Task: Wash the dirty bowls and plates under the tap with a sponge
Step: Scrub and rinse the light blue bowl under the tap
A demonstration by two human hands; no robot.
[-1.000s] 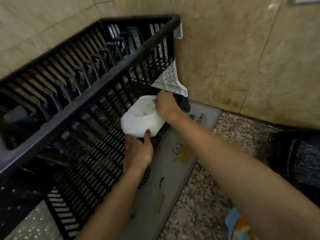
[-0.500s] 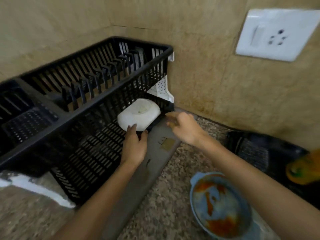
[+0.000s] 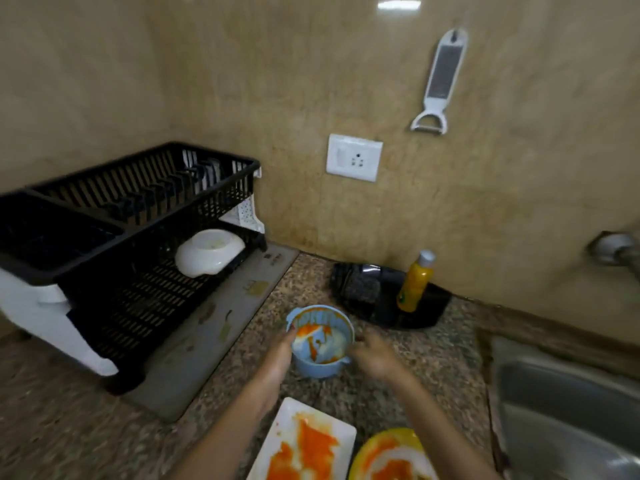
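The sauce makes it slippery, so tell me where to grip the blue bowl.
Grip the blue bowl by its outer wall and two small side handles, one hand from each side. It stands upright with sauce smeared inside, so keep fingers off the inner wall. The left hand already touches its left rim.

Speckled granite surface, sink set into it at right. On it: grey drain mat at left carrying the black dish rack; blue sauce-smeared bowl at centre; white rectangular plate and yellow plate, both orange-stained, at the near edge; black tray by the wall, holding a yellow bottle.
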